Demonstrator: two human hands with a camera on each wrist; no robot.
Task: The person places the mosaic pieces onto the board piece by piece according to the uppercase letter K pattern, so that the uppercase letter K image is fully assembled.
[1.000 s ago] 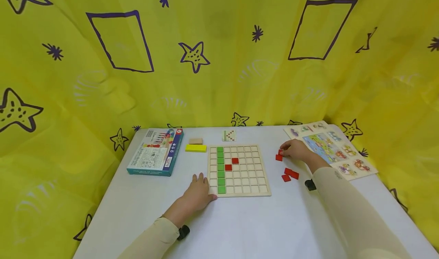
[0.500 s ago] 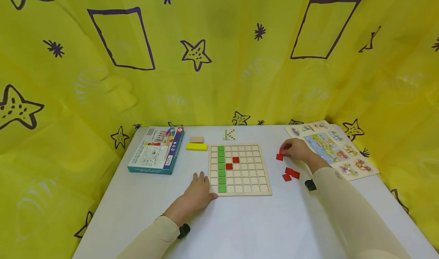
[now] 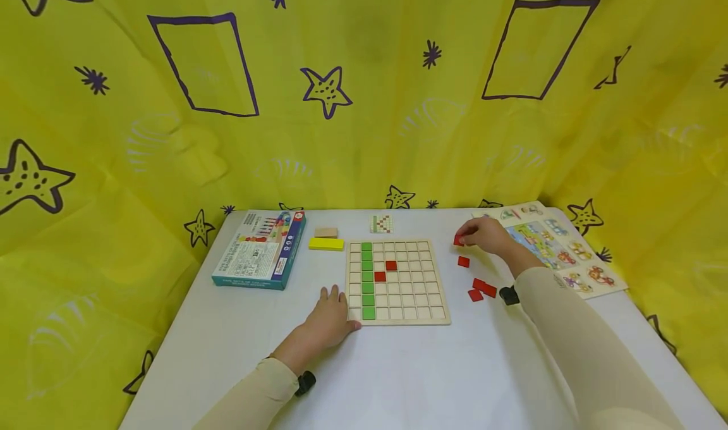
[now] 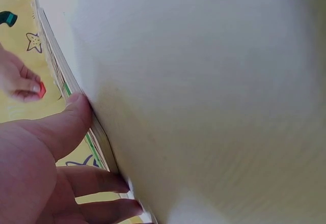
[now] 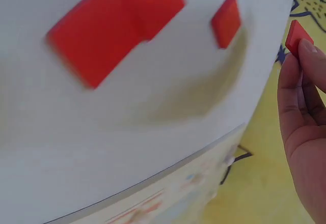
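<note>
Green and red tiles fill grid board [image 3: 398, 282]; left hand [image 3: 328, 321] flat beside it, right hand [image 3: 483, 235] pinching red tile [image 3: 458, 241].

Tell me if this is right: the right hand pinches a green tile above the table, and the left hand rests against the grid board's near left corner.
Not quite. The tile pinched by the right hand is red, not green; the head and right wrist views both show it. The left hand does rest against the grid board at its near left corner.

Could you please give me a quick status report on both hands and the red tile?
Right hand pinches a red tile, lifted off the table. Left hand rests flat against the grid board. Nothing between tile and board.
</note>
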